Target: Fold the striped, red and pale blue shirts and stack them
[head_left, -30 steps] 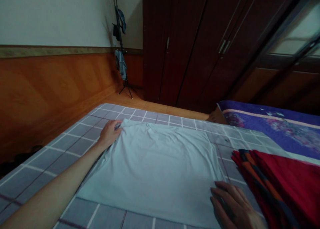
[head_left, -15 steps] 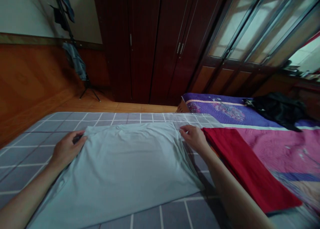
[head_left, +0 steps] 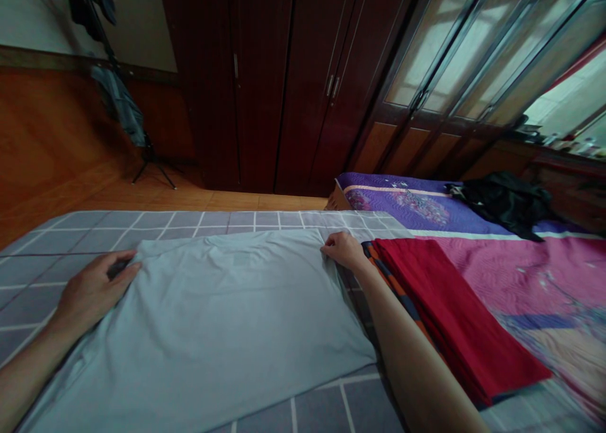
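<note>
A pale grey-blue cloth garment (head_left: 227, 313) lies spread over a checked grey bedsheet (head_left: 322, 414). At its far left corner, my left hand (head_left: 97, 281) pinches the edge between thumb and fingers. My right hand (head_left: 344, 250) has its fingers closed on the far right corner of the same garment. Beside my right forearm lies a folded red cloth (head_left: 454, 313), with an orange and dark striped cloth (head_left: 398, 288) showing along its left side.
A purple and pink bedcover (head_left: 511, 275) with a black garment (head_left: 506, 199) is on the right. Behind the bed stand a dark wardrobe (head_left: 265, 105) and, at left, a coat stand (head_left: 111, 54) with clothes.
The view has shifted slightly to the right. Both hands still hold the pale garment, which looks pulled a little wider and flatter at its far edge. More of the striped cloth shows.
</note>
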`<act>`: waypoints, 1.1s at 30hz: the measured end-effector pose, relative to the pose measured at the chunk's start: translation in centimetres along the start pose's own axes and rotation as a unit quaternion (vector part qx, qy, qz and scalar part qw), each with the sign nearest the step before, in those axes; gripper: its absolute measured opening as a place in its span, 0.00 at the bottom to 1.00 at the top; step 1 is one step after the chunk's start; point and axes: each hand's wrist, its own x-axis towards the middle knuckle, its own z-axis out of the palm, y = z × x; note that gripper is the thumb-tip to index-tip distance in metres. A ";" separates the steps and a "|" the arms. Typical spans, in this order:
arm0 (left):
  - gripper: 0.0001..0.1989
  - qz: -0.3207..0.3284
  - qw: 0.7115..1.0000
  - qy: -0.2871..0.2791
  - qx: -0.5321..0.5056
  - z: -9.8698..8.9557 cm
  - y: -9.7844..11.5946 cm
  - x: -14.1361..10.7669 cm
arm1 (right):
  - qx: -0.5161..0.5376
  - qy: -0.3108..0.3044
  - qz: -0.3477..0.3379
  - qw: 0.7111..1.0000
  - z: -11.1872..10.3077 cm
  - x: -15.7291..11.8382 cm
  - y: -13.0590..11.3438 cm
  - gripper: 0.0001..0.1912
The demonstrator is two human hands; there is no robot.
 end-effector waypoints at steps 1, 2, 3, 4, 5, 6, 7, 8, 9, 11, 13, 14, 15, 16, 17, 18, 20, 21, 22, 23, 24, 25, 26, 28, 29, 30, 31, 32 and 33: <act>0.27 0.002 1.000 0.000 0.001 0.0 -0.1 0.0 | 0.003 0.002 -0.001 1.000 -0.1 0.1 0.0 0.09; 0.27 0.003 1.000 0.002 0.002 0.1 -0.1 0.0 | 0.007 0.006 -0.001 1.000 -0.1 0.1 -0.1 0.09; 0.27 0.004 1.000 0.004 0.004 0.1 -0.2 0.0 | 0.012 0.009 -0.001 1.000 -0.1 0.1 -0.2 0.09; 0.27 0.007 1.000 0.005 0.005 0.1 -0.1 0.0 | 0.019 0.013 0.000 1.000 -0.1 0.2 -0.2 0.09; 0.28 0.008 1.000 0.006 0.007 0.0 -0.1 -0.1 | 0.028 0.015 0.000 0.999 -0.1 0.3 -0.3 0.08; 0.28 0.008 1.000 0.005 0.009 0.0 0.0 -0.1 | 0.039 0.016 0.000 0.999 -0.1 0.3 -0.3 0.08; 0.28 0.007 1.000 0.005 0.011 -0.1 0.1 -0.2 | 0.052 0.016 0.000 0.999 -0.1 0.4 -0.3 0.08; 0.28 0.008 1.000 0.005 0.010 -0.1 0.2 -0.3 | 0.066 0.014 0.001 0.998 0.0 0.5 -0.3 0.08; 0.28 0.008 1.000 0.004 0.010 -0.2 0.3 -0.3 | 0.081 0.012 0.003 0.997 0.1 0.7 -0.3 0.08; 0.28 0.006 1.000 0.001 0.009 -0.3 0.5 -0.4 | 0.108 0.010 0.008 0.994 0.4 0.9 -0.1 0.08; 0.28 0.005 1.000 0.000 0.009 -0.4 0.5 -0.4 | 0.128 0.012 0.014 0.992 0.6 1.1 0.2 0.09; 0.28 0.005 1.000 0.001 0.009 -0.4 0.5 -0.4 | 0.135 0.015 0.015 0.991 0.7 1.2 0.3 0.10; 0.27 0.005 1.000 0.004 0.009 -0.4 0.6 -0.4 | 0.140 0.019 0.014 0.990 0.7 1.2 0.4 0.10; 0.27 0.008 1.000 0.007 0.009 -0.4 0.6 -0.4 | 0.143 0.026 0.012 0.989 0.6 1.1 0.4 0.09; 0.27 0.011 1.000 0.010 0.008 -0.3 0.6 -0.4 | 0.143 0.035 0.007 0.989 0.5 1.0 0.3 0.09; 0.27 0.015 1.000 0.013 0.008 -0.3 0.5 -0.4 | 0.140 0.047 0.001 0.989 0.3 0.8 0.2 0.09; 0.27 0.022 1.000 0.018 0.011 -0.2 0.4 -0.3 | 0.132 0.070 -0.013 0.989 0.1 0.4 -0.3 0.09; 0.27 0.024 0.999 0.019 0.014 -0.1 0.4 -0.3 | 0.129 0.078 -0.021 0.988 0.0 0.2 -0.5 0.09; 0.27 0.025 0.999 0.019 0.015 -0.1 0.3 -0.2 | 0.130 0.081 -0.031 0.988 -0.1 0.0 -0.8 0.09; 0.27 0.026 0.999 0.019 0.017 0.0 0.1 -0.1 | 0.134 0.079 -0.040 0.987 -0.1 0.0 -0.9 0.09; 0.27 0.028 0.999 0.018 0.018 0.1 0.0 -0.1 | 0.143 0.073 -0.049 0.986 -0.1 -0.1 -1.0 0.09; 0.27 0.029 0.999 0.018 0.018 0.1 0.0 0.0 | 0.155 0.065 -0.056 0.984 0.0 0.0 -1.0 0.08; 0.27 0.029 0.999 0.018 0.019 0.1 -0.1 0.0 | 0.170 0.056 -0.059 0.982 0.1 0.1 -0.9 0.08; 0.26 0.025 0.999 0.014 0.021 0.0 0.0 -0.1 | 0.202 0.041 -0.050 0.977 0.3 0.5 -0.5 0.07; 0.27 0.022 0.999 0.011 0.022 0.0 0.1 -0.1 | 0.218 0.035 -0.041 0.975 0.4 0.7 -0.2 0.07; 0.27 0.022 0.999 0.009 0.022 -0.1 0.2 -0.2 | 0.233 0.029 -0.028 0.972 0.5 0.8 0.0 0.07; 0.27 0.024 0.999 0.009 0.022 -0.1 0.3 -0.2 | 0.247 0.022 -0.016 0.969 0.6 1.0 0.3 0.07; 0.27 0.027 0.999 0.013 0.022 -0.2 0.3 -0.2 | 0.261 0.013 -0.006 0.965 0.7 1.1 0.4 0.07; 0.26 0.030 0.999 0.016 0.023 -0.2 0.4 -0.2 | 0.275 0.003 0.004 0.961 0.7 1.2 0.5 0.07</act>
